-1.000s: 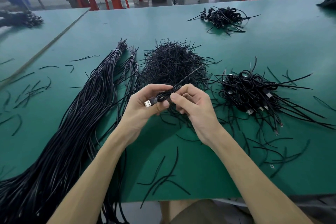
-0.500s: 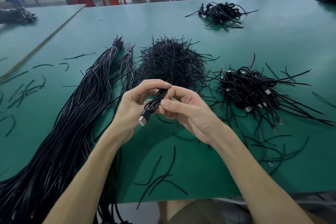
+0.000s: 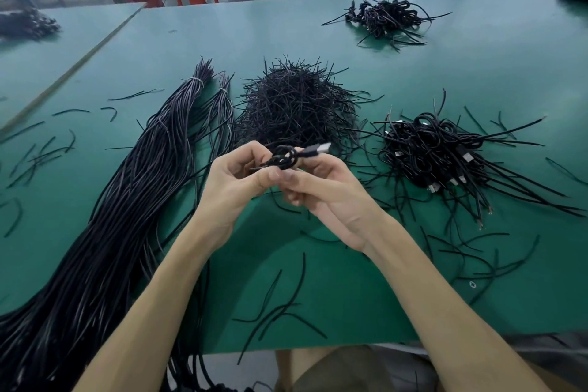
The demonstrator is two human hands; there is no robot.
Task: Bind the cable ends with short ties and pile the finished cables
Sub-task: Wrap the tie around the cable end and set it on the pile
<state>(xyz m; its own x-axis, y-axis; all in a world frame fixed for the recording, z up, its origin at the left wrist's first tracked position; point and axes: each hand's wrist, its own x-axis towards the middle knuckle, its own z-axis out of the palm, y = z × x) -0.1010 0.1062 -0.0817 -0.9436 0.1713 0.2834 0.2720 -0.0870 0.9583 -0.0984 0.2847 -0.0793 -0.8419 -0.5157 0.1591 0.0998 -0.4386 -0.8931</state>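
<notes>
Both hands meet above the table's near middle: the left hand (image 3: 234, 191) and right hand (image 3: 334, 197) each pinch the small coiled cable (image 3: 286, 158) between thumb and curled fingers, thumbs almost touching. The cable is black, wound into a tight loop, with its silver USB plug (image 3: 319, 148) poking out to the far right. Whether a tie already wraps it is hard to make out, because the fingers cover the underside. Just beyond the hands sits the heap of short ties (image 3: 296, 105), partly blocked by the knuckles. To the right lies the pile of finished cables (image 3: 432, 149), and to the left the long bundle of cables (image 3: 133, 188), which runs off the near edge. Loose ties (image 3: 280, 305) litter the green table (image 3: 477, 73), and another cable pile (image 3: 386, 17) lies far right.
</notes>
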